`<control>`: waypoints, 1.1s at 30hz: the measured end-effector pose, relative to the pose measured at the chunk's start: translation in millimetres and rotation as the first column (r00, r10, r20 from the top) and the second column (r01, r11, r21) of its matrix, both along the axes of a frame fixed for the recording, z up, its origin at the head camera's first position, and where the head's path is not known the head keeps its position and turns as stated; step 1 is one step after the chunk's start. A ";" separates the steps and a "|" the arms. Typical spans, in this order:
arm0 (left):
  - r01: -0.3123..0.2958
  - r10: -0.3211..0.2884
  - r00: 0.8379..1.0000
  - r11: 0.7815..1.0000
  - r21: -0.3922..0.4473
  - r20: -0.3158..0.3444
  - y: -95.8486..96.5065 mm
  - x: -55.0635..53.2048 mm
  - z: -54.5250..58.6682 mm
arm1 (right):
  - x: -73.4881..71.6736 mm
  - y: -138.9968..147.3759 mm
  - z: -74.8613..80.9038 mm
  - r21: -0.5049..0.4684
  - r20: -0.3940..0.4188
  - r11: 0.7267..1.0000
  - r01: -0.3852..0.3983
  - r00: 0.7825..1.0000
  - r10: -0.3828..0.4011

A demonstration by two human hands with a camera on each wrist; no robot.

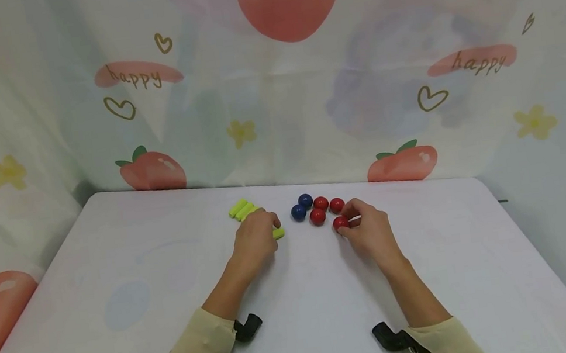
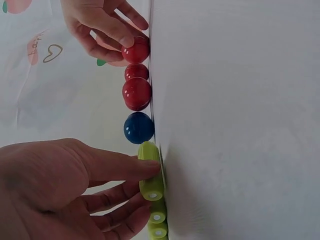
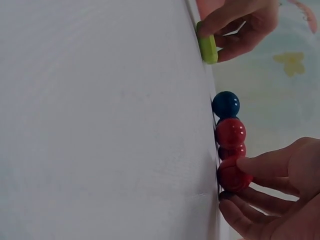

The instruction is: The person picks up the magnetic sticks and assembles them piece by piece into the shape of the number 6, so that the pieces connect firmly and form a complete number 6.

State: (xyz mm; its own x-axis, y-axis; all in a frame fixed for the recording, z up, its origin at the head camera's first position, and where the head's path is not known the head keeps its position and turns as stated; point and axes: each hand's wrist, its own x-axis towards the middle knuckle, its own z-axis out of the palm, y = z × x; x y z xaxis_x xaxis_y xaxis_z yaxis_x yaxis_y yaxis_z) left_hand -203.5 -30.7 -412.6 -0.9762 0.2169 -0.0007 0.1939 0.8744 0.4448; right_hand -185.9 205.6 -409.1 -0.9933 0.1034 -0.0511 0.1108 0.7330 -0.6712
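Left hand [image 1: 255, 239]: grip clamped on one yellow-green cylinder [image 1: 279, 233], long axis running left to right, toward two blue balls [image 1: 298, 213]. Right hand [image 1: 373, 233]: grip pinching the frontmost red ball [image 1: 340, 223], right of the cylinder; contact with table [image 1: 305, 315] uncertain.

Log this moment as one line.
left hand: pinches green stick | right hand: holds red ball | table: two blue balls, three other red balls, more green sticks

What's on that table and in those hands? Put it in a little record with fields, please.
Left hand: pinches a yellow-green, rod-shaped stick
Right hand: grips a glossy red ball
Other red balls: three
Glossy dark-blue balls: two
Other sticks: at least two
Surface: smooth white tabletop
Backdrop: pale, fruit-printed hanging
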 end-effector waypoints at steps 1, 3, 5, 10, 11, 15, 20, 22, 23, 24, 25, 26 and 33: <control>0.001 -0.002 1.000 1.000 0.004 0.008 -0.2 0.0 0.7 | 0.3 0.1 0.7 0.001 0.010 1.000 -0.002 1.000 0.002; 0.000 -0.001 1.000 1.000 0.018 0.026 0.3 0.1 2.6 | 0.7 0.5 2.0 0.003 0.026 1.000 -0.008 1.000 0.008; 0.000 -0.001 0.999 0.999 0.033 0.040 1.3 0.5 4.7 | 1.1 1.3 2.5 0.008 0.033 1.000 -0.015 0.999 0.015; 0.020 -0.026 0.995 0.998 0.065 0.092 4.6 3.4 9.3 | 3.8 4.2 3.5 0.016 0.054 0.999 -0.038 0.998 0.037; 0.028 -0.035 0.994 0.997 0.072 0.105 5.3 4.4 10.0 | 4.4 4.6 3.5 0.014 0.060 0.999 -0.042 0.997 0.041; 0.074 -0.086 0.988 0.993 0.089 0.132 8.0 7.7 11.0 | 6.1 4.7 3.7 0.014 0.067 0.998 -0.064 0.996 0.062; 0.111 -0.126 0.981 0.988 0.107 0.150 12.4 11.1 11.3 | 7.8 3.4 3.8 0.014 0.074 0.997 -0.071 0.995 0.070; 0.121 -0.139 0.978 0.986 0.118 0.153 14.4 12.0 10.7 | 8.4 2.3 4.0 0.006 0.084 0.997 -0.077 0.993 0.077; 0.127 -0.145 0.978 0.984 0.123 0.153 15.2 12.2 10.3 | 8.7 1.5 4.1 0.003 0.088 0.997 -0.082 0.993 0.081; 0.132 -0.151 0.977 0.983 0.130 0.151 15.9 12.4 9.7 | 8.8 0.7 4.1 0.000 0.091 0.996 -0.088 0.992 0.088; 0.137 -0.157 0.977 0.981 0.134 0.148 16.6 12.6 9.0 | 9.1 -0.2 4.0 -0.002 0.094 0.995 -0.095 0.991 0.095; 0.140 -0.160 0.976 0.980 0.141 0.146 17.1 13.0 8.7 | 9.2 -1.1 3.9 -0.003 0.095 0.995 -0.102 0.990 0.102; 0.171 -0.194 0.975 0.967 0.191 0.111 19.2 14.7 5.8 | 12.5 -8.4 3.5 0.007 0.085 0.988 -0.152 0.985 0.151</control>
State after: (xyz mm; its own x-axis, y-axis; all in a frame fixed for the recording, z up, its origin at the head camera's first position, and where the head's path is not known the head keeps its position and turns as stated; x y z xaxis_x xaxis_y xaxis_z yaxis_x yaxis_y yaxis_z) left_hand -188.8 -11.5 -406.8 -0.9144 0.3990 -0.0679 0.2739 0.7335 0.6221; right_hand -173.4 197.2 -405.6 -0.9898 -0.0464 -0.1347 0.0536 0.7546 -0.6540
